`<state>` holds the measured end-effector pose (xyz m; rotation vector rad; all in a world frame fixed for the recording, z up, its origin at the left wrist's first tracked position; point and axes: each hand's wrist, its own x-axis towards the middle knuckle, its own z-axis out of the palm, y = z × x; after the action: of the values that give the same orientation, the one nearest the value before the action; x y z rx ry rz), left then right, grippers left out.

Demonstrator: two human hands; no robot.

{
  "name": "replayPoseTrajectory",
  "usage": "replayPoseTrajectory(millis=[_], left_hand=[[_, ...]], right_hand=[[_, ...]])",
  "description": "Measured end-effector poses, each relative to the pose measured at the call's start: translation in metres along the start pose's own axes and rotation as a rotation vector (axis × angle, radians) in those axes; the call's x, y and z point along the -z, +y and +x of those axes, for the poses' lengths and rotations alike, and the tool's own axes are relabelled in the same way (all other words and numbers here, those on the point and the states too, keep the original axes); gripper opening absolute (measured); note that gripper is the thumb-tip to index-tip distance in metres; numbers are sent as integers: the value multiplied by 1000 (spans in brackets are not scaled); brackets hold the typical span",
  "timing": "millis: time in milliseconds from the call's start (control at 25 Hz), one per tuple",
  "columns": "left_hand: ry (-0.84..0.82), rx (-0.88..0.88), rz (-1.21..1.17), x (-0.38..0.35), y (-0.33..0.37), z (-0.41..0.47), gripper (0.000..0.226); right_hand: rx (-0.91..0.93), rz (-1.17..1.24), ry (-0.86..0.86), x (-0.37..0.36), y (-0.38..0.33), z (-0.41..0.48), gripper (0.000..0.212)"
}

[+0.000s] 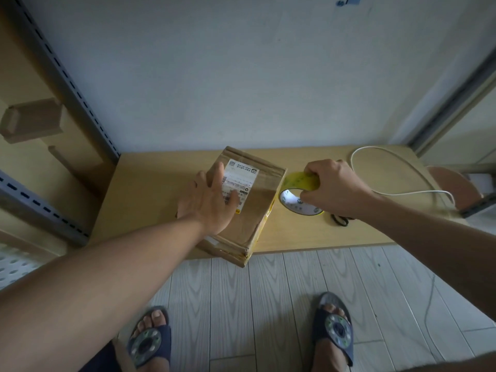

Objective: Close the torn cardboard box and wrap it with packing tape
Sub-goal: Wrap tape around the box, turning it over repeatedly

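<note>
My left hand (pixel 212 200) lies flat, fingers straight and spread, pressing on top of the brown, creased cardboard box with a white shipping label (pixel 257 200). The box sits on the pale wooden low table (pixel 308 232), its near corner jutting over the front edge. I judge it light, and soft along its torn, crumpled near edge, so I should press on the firm middle of the lid and not there.

My right hand (pixel 332 186) curls round the yellow roll of packing tape (pixel 298 181), held just beside the box's right side. The roll is stiff and best held by its rim. The film will cling and twist if let slack.

Black-handled scissors (pixel 341 220) and a white looping cable (pixel 389 162) lie to the right. The table stands against a plain grey-white wall (pixel 241 76), with pale wood-grain floor planks (pixel 295 291) below.
</note>
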<state>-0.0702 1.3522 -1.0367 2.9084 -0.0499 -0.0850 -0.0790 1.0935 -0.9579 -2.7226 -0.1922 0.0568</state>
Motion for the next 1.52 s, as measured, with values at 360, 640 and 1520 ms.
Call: replayPoseTrajectory(millis=[360, 640, 1520], left_hand=[[-55, 13, 39, 7, 7, -3, 73], [-117, 45, -50, 11, 12, -7, 73], [-491, 16, 95, 29, 68, 5, 112]], right_hand=[[-62, -202, -97, -12, 40, -23, 19], [-63, -262, -182, -28, 43, -24, 14], [-62, -69, -106, -27, 39, -18, 20]])
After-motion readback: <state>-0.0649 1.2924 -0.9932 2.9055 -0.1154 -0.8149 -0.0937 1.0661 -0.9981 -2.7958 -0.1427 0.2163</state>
